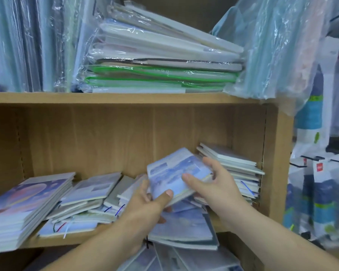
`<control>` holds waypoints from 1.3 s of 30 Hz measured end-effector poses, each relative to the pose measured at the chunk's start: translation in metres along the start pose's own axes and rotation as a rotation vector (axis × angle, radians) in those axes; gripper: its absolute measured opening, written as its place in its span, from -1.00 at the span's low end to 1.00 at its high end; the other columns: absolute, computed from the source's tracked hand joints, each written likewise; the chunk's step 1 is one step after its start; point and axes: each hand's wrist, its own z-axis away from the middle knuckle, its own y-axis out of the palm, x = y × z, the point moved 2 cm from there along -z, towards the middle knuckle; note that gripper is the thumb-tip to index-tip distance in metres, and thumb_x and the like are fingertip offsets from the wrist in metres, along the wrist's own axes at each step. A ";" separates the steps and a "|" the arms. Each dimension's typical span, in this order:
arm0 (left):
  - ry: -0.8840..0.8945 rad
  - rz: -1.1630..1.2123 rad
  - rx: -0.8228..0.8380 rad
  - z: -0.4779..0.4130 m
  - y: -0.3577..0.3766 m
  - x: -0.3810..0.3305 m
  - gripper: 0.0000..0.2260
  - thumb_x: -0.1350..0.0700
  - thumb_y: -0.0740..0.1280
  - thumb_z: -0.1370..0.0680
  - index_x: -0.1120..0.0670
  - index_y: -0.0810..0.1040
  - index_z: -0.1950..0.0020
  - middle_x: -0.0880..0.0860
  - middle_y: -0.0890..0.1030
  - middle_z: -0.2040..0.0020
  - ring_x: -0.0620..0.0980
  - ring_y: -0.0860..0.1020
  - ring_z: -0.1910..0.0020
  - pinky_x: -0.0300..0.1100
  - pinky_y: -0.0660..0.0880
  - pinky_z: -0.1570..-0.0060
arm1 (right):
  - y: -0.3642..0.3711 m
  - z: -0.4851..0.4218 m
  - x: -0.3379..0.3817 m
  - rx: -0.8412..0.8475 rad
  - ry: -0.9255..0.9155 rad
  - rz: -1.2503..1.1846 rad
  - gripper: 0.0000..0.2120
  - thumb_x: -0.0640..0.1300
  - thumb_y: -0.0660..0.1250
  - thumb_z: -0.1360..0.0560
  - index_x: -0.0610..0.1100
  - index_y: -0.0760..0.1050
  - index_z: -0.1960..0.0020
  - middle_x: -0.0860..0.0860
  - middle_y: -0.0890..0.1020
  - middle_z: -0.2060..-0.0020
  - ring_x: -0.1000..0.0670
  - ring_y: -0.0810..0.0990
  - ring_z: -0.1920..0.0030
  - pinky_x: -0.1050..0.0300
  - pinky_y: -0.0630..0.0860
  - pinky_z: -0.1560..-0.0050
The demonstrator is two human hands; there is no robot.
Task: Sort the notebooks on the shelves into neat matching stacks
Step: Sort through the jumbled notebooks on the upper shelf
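Note:
Both hands hold a small bundle of blue sky-print notebooks (174,173) lifted above the lower shelf (221,224). My left hand (145,204) grips its lower left corner, thumb on the cover. My right hand (209,184) grips its right edge, thumb on top. Below it lies a loose heap of pale notebooks with ribbon markers (90,204). A tidy stack with purple-pink covers (25,200) sits at the left, and a leaning pile of white-edged notebooks (235,165) at the right wall. More blue-cover notebooks (186,227) overhang the shelf's front edge.
The upper shelf (125,97) carries plastic-wrapped notebooks (159,61) stacked flat, with upright wrapped packs on both sides. The cabinet's right side panel (274,163) is close to my right hand. Packaged goods hang on hooks (319,173) farther right. More notebooks lie below the shelf (184,259).

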 end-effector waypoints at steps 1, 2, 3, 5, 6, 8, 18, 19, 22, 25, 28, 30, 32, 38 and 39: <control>-0.018 -0.039 0.001 0.006 0.006 0.002 -0.79 0.08 0.40 -0.62 -0.08 0.51 -0.23 0.03 0.74 0.04 -0.07 0.70 0.22 -0.17 0.54 0.29 | 0.004 -0.002 0.001 -0.050 0.018 -0.007 -0.57 -0.22 0.50 -0.52 0.03 0.45 -0.29 0.12 0.70 0.07 0.14 0.70 0.22 0.29 0.57 0.36; -0.041 -0.079 0.007 0.012 0.010 0.004 -0.85 0.05 0.40 -0.62 -0.08 0.50 -0.16 0.06 0.73 0.05 -0.06 0.69 0.25 -0.17 0.56 0.30 | 0.006 -0.006 0.002 -0.093 0.026 0.025 -0.64 -0.22 0.44 -0.55 0.03 0.48 -0.28 0.04 0.70 0.07 0.07 0.68 0.24 0.27 0.55 0.40; -0.077 -0.123 0.018 0.013 0.008 0.005 -0.91 0.00 0.38 -0.63 -0.06 0.49 -0.06 0.06 0.71 0.07 -0.03 0.69 0.27 -0.16 0.58 0.27 | 0.009 -0.010 0.007 -0.114 0.032 0.090 -0.72 -0.23 0.39 -0.56 0.05 0.51 -0.21 0.00 0.69 0.09 0.03 0.63 0.29 0.25 0.52 0.43; -0.107 -0.321 0.057 0.003 -0.008 0.005 -0.73 -0.15 0.29 -0.64 0.04 0.50 0.09 0.03 0.63 0.15 0.01 0.65 0.27 -0.11 0.53 0.22 | 0.008 -0.020 0.023 -0.060 -0.033 0.295 -0.73 -0.30 0.34 -0.53 0.05 0.58 -0.07 0.01 0.66 0.15 0.04 0.55 0.33 0.25 0.45 0.41; -0.051 -0.476 0.036 -0.005 -0.023 0.001 -0.64 -0.23 0.26 -0.61 0.07 0.52 0.10 0.01 0.57 0.17 0.00 0.61 0.26 -0.12 0.50 0.19 | 0.006 -0.026 0.034 0.021 -0.099 0.416 -0.68 -0.36 0.33 -0.50 0.04 0.62 -0.03 0.05 0.66 0.16 0.08 0.55 0.32 0.27 0.46 0.38; 0.199 -0.804 -0.120 -0.021 -0.053 -0.013 -0.64 -0.25 0.32 -0.56 0.05 0.54 -0.04 -0.03 0.56 0.02 -0.01 0.58 0.08 -0.12 0.51 0.04 | 0.005 -0.032 0.062 0.215 -0.228 0.653 -0.63 -0.42 0.33 -0.44 0.02 0.67 0.01 0.09 0.70 0.13 0.15 0.62 0.25 0.31 0.52 0.26; 0.358 -0.944 0.268 -0.017 -0.051 -0.021 -0.92 0.01 0.25 -0.68 -0.08 0.45 -0.16 -0.06 0.55 0.02 -0.12 0.53 0.08 -0.26 0.43 0.16 | 0.034 -0.037 0.108 0.520 -0.414 1.126 -0.59 -0.38 0.23 -0.33 0.12 0.59 0.16 0.15 0.65 0.13 0.07 0.63 0.06 -0.07 0.63 0.04; 0.390 -0.884 0.246 -0.015 -0.050 -0.023 -0.93 0.01 0.24 -0.69 -0.07 0.46 -0.16 -0.05 0.57 0.02 -0.10 0.54 0.06 -0.24 0.45 0.13 | 0.027 -0.042 0.104 0.459 -0.416 1.149 -0.63 -0.35 0.26 -0.33 0.11 0.57 0.13 0.14 0.64 0.13 0.05 0.62 0.07 -0.09 0.62 0.04; 0.391 -0.848 0.172 -0.016 -0.044 -0.030 -0.83 0.03 0.18 -0.71 0.00 0.46 0.05 -0.03 0.53 0.19 -0.15 0.49 0.24 -0.34 0.34 0.32 | 0.009 -0.047 0.083 0.277 -0.379 1.412 -0.70 -0.11 0.37 -0.49 0.17 0.52 -0.17 0.10 0.49 -0.09 -0.05 0.56 -0.08 -0.09 0.55 -0.10; 0.269 -0.807 0.150 -0.019 -0.033 -0.020 -0.81 0.08 0.17 -0.72 0.08 0.53 -0.01 0.10 0.59 0.15 0.06 0.55 0.16 -0.29 0.32 0.32 | 0.012 -0.040 0.045 0.300 -0.200 1.327 -0.52 0.22 0.30 -0.51 0.09 0.48 -0.38 0.02 0.52 -0.24 -0.05 0.57 -0.17 0.04 0.47 -0.23; 0.050 -0.659 0.059 -0.022 -0.038 0.004 -0.76 0.06 0.19 -0.71 0.18 0.58 -0.10 0.15 0.66 0.03 0.09 0.59 0.06 -0.22 0.47 0.12 | 0.014 -0.021 0.011 0.361 -0.008 1.233 -0.45 0.24 0.35 -0.54 0.00 0.48 -0.43 0.01 0.54 -0.38 -0.02 0.52 -0.33 0.11 0.43 -0.31; -0.067 -0.444 -0.031 -0.027 -0.043 0.013 -0.71 0.06 0.21 -0.70 0.21 0.61 0.02 0.30 0.68 0.03 0.12 0.60 0.16 -0.09 0.49 0.18 | 0.008 -0.009 -0.003 0.337 0.146 1.152 -0.33 0.31 0.29 -0.55 0.06 0.30 -0.57 0.03 0.44 -0.49 -0.04 0.48 -0.39 0.04 0.43 -0.36; -0.129 -0.229 -0.114 -0.031 -0.040 0.008 -0.72 0.10 0.20 -0.71 0.17 0.57 0.12 0.26 0.63 0.18 0.10 0.52 0.33 -0.15 0.43 0.35 | 0.008 -0.002 -0.003 0.282 0.358 0.795 -0.33 0.30 0.26 -0.58 0.18 0.15 -0.62 -0.05 0.52 -0.39 -0.11 0.62 -0.12 -0.01 0.58 -0.07; -0.156 0.100 -0.204 -0.045 -0.013 -0.024 -0.82 0.23 0.16 -0.70 0.12 0.48 0.07 0.12 0.50 0.23 0.02 0.41 0.36 -0.23 0.33 0.38 | 0.022 -0.027 0.034 0.128 0.249 0.326 -0.35 -0.12 0.44 -0.56 -0.01 0.25 -0.56 -0.11 0.63 -0.06 -0.05 0.59 0.34 0.10 0.49 0.43; -0.145 0.100 -0.208 -0.051 -0.007 -0.028 -0.83 0.24 0.16 -0.70 0.12 0.48 0.04 0.12 0.51 0.22 0.02 0.42 0.36 -0.23 0.33 0.37 | 0.020 -0.031 0.040 0.140 0.204 0.401 -0.29 -0.07 0.49 -0.52 -0.04 0.24 -0.57 -0.10 0.62 -0.07 -0.02 0.56 0.36 0.12 0.46 0.44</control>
